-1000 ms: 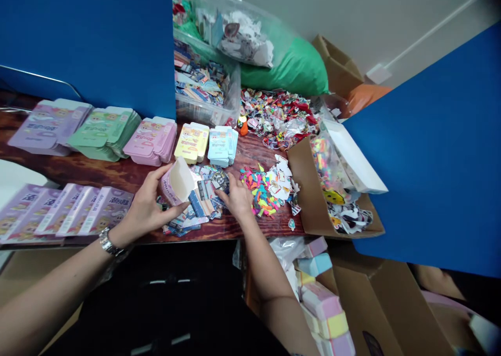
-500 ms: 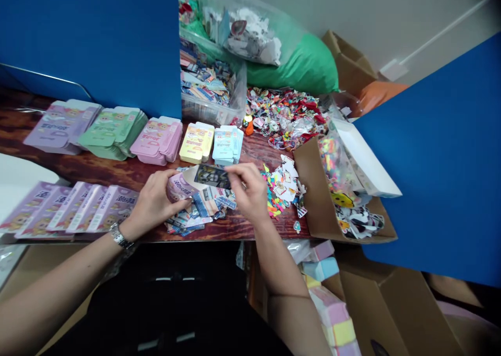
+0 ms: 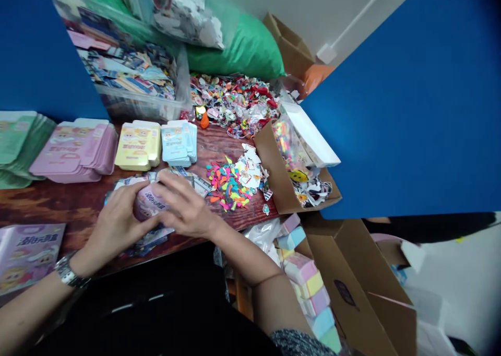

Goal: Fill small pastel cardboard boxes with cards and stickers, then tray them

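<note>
A small purple printed box (image 3: 149, 203) is in my left hand (image 3: 115, 217), the thumb along its near side and the fingers behind it. My right hand (image 3: 188, 207) lies bent over the right and upper part of the same box, fingers pressed to it and hiding its open end. No card shows in the right hand. Under and around both hands spreads a loose pile of printed cards (image 3: 200, 185). To the right of the right hand lie small neon-coloured pieces (image 3: 227, 184) and white cut-out stickers (image 3: 250, 168).
Flat pink boxes (image 3: 74, 147), yellow boxes (image 3: 138, 144) and blue boxes (image 3: 178, 142) stand in stacks behind the hands. A filled purple box (image 3: 31, 251) sits at left. A cardboard box (image 3: 274, 173) stands right, near a heap of trinkets (image 3: 235, 103). Blue partitions (image 3: 391, 110) flank the table.
The dark card that the right hand held at the box's opening is out of sight, and that hand has moved onto the box. The whole view has turned to the right.
</note>
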Demonstrator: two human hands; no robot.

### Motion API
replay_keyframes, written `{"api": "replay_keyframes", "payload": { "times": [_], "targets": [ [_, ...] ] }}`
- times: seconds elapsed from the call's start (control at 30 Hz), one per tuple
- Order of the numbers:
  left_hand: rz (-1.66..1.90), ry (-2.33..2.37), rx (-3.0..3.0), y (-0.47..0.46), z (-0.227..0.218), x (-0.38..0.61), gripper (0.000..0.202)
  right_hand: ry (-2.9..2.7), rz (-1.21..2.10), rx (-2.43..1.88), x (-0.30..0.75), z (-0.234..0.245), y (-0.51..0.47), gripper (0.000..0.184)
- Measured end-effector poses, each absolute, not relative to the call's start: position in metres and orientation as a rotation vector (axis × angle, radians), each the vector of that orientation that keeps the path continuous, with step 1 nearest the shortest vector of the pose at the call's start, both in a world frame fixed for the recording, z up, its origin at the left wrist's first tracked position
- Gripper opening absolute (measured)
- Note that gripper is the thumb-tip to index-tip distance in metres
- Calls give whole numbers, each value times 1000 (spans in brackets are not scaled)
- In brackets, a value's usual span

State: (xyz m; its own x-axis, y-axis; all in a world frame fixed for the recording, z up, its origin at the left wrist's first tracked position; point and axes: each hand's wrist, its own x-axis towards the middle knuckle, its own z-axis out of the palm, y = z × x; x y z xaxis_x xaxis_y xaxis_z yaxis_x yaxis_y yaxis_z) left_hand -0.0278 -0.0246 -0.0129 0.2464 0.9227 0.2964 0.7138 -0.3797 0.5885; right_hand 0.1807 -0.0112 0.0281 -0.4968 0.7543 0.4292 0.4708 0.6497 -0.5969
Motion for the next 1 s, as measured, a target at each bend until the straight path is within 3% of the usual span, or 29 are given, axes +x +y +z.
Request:
{"api": "replay_keyframes", "payload": {
  "times": [0.1, 0.23, 0.3, 0.73, 1.0],
  "targets": [
    [891, 1547, 2175, -21, -10, -28, 67, -1884, 390, -1345, 243, 21, 12, 41],
    [877, 1567, 2151, -18, -12, -33, 73, -1764, 315, -2231, 332, 5, 39, 44],
    [860, 1559, 2131, -17, -15, -34, 74, -1767, 350, -2385, 360, -3, 42, 48],
    [878, 1490, 2162, -15, -18, -24, 74, -1853, 383, -2353, 375, -18, 39, 23],
    [870, 1491, 2160, -17, -22, -23, 74, -1903, 463, -2128, 356, -2, 44, 36]
  ]
}}
